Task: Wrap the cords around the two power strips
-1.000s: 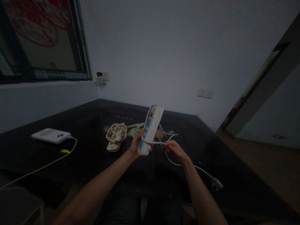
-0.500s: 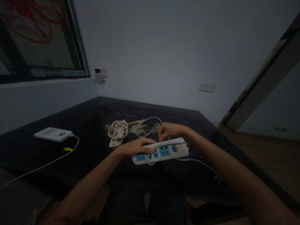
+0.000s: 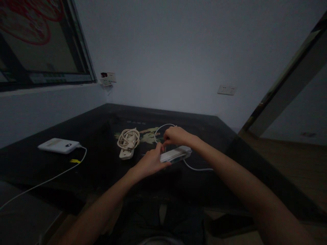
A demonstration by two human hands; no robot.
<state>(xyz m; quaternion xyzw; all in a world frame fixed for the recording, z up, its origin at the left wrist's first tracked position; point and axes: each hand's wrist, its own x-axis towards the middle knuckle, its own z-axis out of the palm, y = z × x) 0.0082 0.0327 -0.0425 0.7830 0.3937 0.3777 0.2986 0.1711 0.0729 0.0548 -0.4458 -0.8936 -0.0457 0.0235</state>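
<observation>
A white power strip (image 3: 176, 153) is gripped by my left hand (image 3: 151, 160) at its left end, over the table. It is turned so that its narrow side faces up, and the blue sockets are mostly hidden. My right hand (image 3: 176, 136) is closed just behind the strip, close to my left fingertips. It seems to pinch the strip's white cord (image 3: 158, 131), which loops up behind that hand; the fingertips are partly hidden. More white cord (image 3: 198, 169) runs out to the right below the strip.
On the black table (image 3: 102, 183) lies a second power strip (image 3: 126, 154) with its cord (image 3: 127, 137) coiled on top. A white power bank (image 3: 58, 145) with a cable sits at the left, by a yellow scrap (image 3: 75, 161). A wall socket (image 3: 226, 90) is behind.
The power strip has been tipped from sockets facing me to its narrow side up, and has shifted slightly left. My right hand has moved left, nearer my left fingers.
</observation>
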